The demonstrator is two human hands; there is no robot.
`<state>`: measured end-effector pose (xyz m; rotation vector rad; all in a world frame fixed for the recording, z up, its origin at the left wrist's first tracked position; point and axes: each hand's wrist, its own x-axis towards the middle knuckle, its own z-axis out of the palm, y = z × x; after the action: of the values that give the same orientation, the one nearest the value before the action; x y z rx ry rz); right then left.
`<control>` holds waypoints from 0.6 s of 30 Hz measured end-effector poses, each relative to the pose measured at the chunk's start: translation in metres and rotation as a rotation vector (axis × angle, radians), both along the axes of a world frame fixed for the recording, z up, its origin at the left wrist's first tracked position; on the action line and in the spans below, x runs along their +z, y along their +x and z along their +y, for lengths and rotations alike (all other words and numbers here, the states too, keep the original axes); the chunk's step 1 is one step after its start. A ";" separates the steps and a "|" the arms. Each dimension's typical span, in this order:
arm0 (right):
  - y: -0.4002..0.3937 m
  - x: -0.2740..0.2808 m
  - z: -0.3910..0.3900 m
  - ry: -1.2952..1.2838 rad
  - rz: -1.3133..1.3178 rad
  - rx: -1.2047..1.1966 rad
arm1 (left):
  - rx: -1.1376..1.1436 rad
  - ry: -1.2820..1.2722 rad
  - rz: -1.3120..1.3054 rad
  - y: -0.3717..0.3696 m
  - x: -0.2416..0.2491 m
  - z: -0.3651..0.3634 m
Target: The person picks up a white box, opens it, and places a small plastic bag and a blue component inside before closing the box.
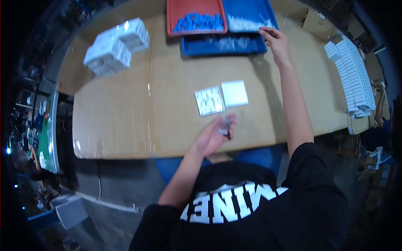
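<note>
The small dark thing (225, 127) pinched in the left hand (213, 136) is blurred, so what it is cannot be told. The red tray (173, 16) and the blue tray (268, 12) are cut off by the top edge, and the pieces inside both are too small to tell apart. The right hand (276, 42) has its fingertips against the blue tray's rim, and whether they grip anything cannot be seen.

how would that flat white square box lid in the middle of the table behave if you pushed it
The white box lid looks thin and flat, so it is probably light and would slide easily on the taped cardboard tabletop. It lies flat, so tipping or rolling seems unlikely. It touches the open white tray beside it and might nudge it.
</note>
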<state>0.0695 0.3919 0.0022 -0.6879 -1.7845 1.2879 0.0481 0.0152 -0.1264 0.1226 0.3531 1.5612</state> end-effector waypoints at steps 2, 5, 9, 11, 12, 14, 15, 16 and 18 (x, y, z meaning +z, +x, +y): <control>0.045 -0.018 -0.069 -0.039 -0.065 0.058 | -0.001 0.007 0.023 0.000 0.004 -0.001; 0.101 -0.050 -0.158 -0.207 -0.120 0.179 | 0.030 0.026 0.034 -0.001 0.009 -0.002; 0.126 -0.049 -0.222 -0.352 -0.087 0.134 | 0.045 0.010 0.063 0.002 0.009 -0.003; 0.129 -0.040 -0.236 -0.364 -0.066 0.141 | 0.033 0.000 0.048 0.003 0.008 -0.004; 0.129 -0.037 -0.237 -0.319 -0.072 0.183 | 0.035 -0.002 0.052 0.003 0.008 -0.004; 0.122 -0.040 -0.233 -0.270 -0.073 0.237 | 0.045 -0.021 0.080 0.003 0.009 -0.006; 0.119 -0.039 -0.231 -0.210 -0.068 0.298 | 0.041 -0.014 0.077 0.003 0.009 -0.006; 0.115 -0.034 -0.231 -0.204 -0.138 0.307 | 0.046 -0.002 0.071 0.003 0.009 -0.005; 0.111 -0.037 -0.228 -0.147 -0.175 0.345 | 0.049 0.026 0.074 0.004 0.010 -0.005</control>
<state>0.1800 0.1640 -0.0351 -0.6047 -2.0290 1.6446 0.0521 0.0101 -0.1162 0.1938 0.3970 1.6126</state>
